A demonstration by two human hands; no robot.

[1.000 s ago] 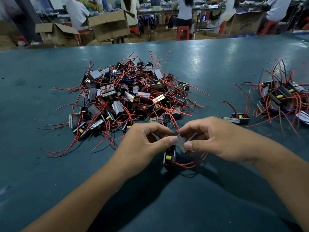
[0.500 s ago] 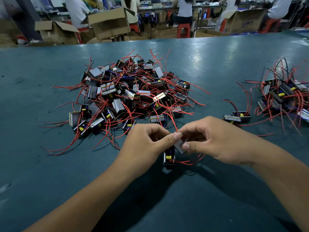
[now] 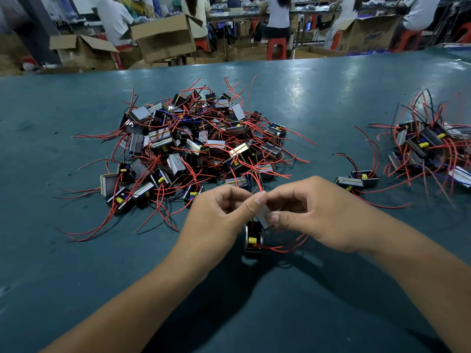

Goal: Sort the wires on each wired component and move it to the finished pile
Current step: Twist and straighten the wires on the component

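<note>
A small black wired component (image 3: pixel 253 236) with a yellow part and red wires hangs between my hands just above the table. My left hand (image 3: pixel 216 215) pinches its upper part from the left, thumb on top. My right hand (image 3: pixel 313 212) grips its grey metal core from the right with thumb and fingers. Its red wires (image 3: pixel 288 247) loop out below my right hand. A large tangled pile of similar components (image 3: pixel 193 149) lies behind my hands. A smaller pile (image 3: pixel 430 149) sits at the far right, with one single component (image 3: pixel 356 180) lying beside it.
The green table (image 3: pixel 76 263) stretches far back. Beyond its far edge stand cardboard boxes (image 3: pixel 163 36), red stools (image 3: pixel 276 47) and several seated people at other benches.
Both hands have stayed together on the component, lifting slightly and shifting their fingers on it. The piles have not moved.
</note>
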